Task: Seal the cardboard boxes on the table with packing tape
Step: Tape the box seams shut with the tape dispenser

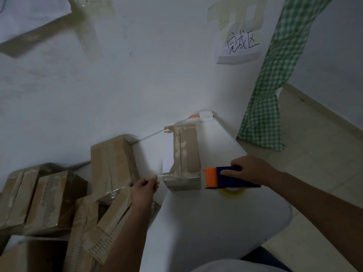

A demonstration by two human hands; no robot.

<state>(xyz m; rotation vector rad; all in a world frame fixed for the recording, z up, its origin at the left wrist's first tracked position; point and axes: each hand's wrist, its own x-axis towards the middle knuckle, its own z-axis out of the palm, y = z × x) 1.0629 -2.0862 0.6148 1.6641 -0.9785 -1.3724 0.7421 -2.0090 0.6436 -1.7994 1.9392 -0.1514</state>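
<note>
So my left hand (145, 188) is pinching the loose end of the tape (164, 175), fingers curled tight on it, pulling it out flat to the left of the box (183, 157). My right hand (248, 169) is wrapped around the blue dispenser (228, 177), which has an orange front, and it sits just right of the box, near its front corner. The idea, I think, is to keep the strip taut between both hands so it lies across the near edge without wrinkles. The yellowish roll (232, 191) peeks out under the dispenser.

The box stands on the white table (216, 222), roughly in the middle, and it already carries tape down its top seam. I can't quite tell if the strip is touching the front face yet, it's clear and thin.

Off to my left there's a stack of other boxes (59, 197), most looking taped over. Behind, a paper sign (240, 46) with handwriting is stuck up, near a green checked cloth (275, 75) hanging on the right. A small white block (206, 116) sits at the far table edge.

Next bit needs steady tension, or the tape folds onto itself.
</note>
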